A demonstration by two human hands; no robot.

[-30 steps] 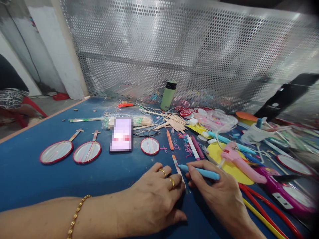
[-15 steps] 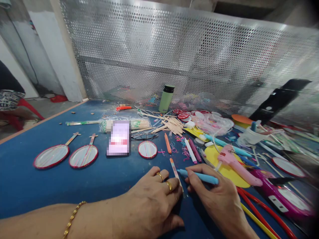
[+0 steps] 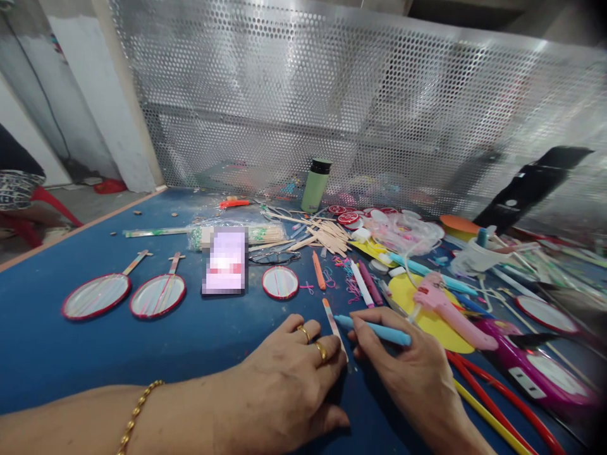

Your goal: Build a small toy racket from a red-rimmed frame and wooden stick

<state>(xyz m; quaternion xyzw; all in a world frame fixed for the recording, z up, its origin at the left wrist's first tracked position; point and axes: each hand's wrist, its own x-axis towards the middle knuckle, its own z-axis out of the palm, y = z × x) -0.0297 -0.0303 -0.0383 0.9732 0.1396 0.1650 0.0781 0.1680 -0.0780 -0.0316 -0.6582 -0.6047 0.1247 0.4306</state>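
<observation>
My left hand (image 3: 289, 385) lies on the blue table (image 3: 95, 354) with its fingertips pressed on the near end of a wooden craft stick (image 3: 332, 321) that has coloured bands on it. My right hand (image 3: 408, 373) grips a light blue marker (image 3: 374, 329), its tip pointing left at the stick. Two gold rings sit on the left fingers and a gold bracelet on that wrist.
Two red-rimmed discs with stick handles (image 3: 126, 295), a phone (image 3: 224, 261) and a smaller disc (image 3: 280, 282) lie ahead. A pink glue gun (image 3: 448, 308), markers, loose sticks (image 3: 327, 237) and a green bottle (image 3: 315, 185) crowd the right, before a perforated metal screen (image 3: 332, 114).
Both hands stay on the stick and marker; the marker tip has crept slightly left towards the stick. The view has shifted a little.
</observation>
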